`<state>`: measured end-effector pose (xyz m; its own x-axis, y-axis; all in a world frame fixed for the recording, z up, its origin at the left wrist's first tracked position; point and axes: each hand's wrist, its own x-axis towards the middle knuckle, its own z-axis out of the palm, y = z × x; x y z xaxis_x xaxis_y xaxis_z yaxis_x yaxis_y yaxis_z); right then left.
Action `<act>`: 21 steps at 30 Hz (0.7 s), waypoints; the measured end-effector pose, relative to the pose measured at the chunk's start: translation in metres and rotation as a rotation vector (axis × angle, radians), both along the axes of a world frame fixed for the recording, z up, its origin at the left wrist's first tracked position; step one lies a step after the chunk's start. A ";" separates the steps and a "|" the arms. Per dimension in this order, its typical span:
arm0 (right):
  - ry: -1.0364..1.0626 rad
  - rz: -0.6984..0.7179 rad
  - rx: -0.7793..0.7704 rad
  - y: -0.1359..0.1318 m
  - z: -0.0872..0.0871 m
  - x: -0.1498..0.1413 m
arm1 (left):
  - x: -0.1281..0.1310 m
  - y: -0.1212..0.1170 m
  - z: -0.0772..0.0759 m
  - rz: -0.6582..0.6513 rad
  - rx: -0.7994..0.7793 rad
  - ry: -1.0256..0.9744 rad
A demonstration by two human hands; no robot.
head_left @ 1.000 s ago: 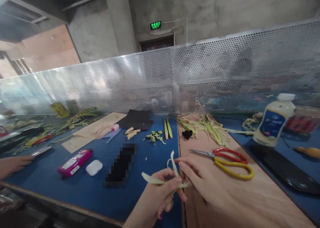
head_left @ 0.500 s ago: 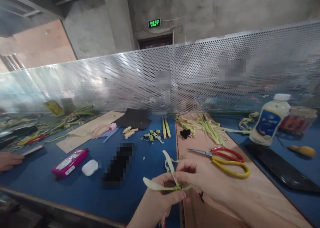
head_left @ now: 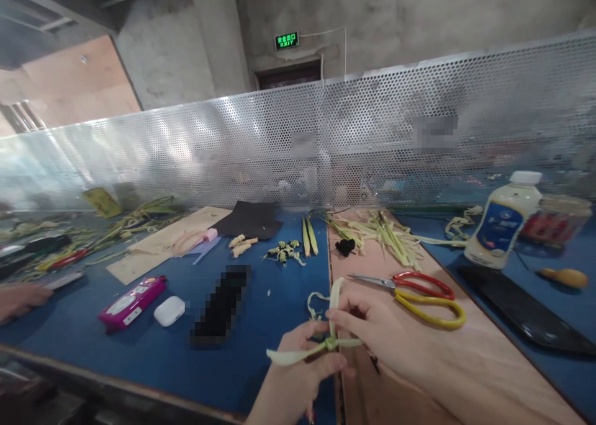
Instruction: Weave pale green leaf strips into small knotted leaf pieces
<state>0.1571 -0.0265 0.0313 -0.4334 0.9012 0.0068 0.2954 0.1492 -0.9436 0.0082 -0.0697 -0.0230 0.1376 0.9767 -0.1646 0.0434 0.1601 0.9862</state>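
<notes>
Pale green plant-leaf strips (head_left: 294, 355), crossed at a small green knot, are held between my two hands at the front middle of the table. My left hand (head_left: 305, 375) pinches them near the knot from below, thumb in front. On the right, my right hand (head_left: 367, 322) grips the upright strip between thumb and fingers, just above the knot. A thin curly strip hangs behind the fingers. Scissors (head_left: 410, 293) with one red and one yellow handle lie beyond my right hand on the wooden board (head_left: 484, 357).
Small knotted leaf pieces (head_left: 284, 251), leaf strips (head_left: 391, 242), a purple device (head_left: 133, 304), a white case (head_left: 169, 311) and a black phone (head_left: 516, 307) lie around. A bottle (head_left: 503, 220) stands at right. Another person's hand (head_left: 23, 301) holds a blade at far left. A perforated metal screen (head_left: 261, 146) backs the table.
The upper strip, which leaned left, is now upright and pinched in my right hand. The other person's hand at far left has moved slightly right.
</notes>
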 end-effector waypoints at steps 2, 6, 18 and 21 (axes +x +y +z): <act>0.033 -0.011 0.039 0.000 -0.003 -0.001 | -0.002 0.000 -0.005 0.013 0.019 -0.006; 0.114 -0.027 0.007 0.003 -0.014 -0.001 | -0.002 0.000 -0.011 0.048 0.051 -0.056; 0.289 0.220 -0.148 -0.005 -0.006 -0.003 | 0.009 -0.009 -0.008 0.299 0.194 -0.176; 0.283 0.350 -0.194 -0.004 -0.016 -0.004 | 0.009 -0.010 -0.010 0.282 0.189 -0.173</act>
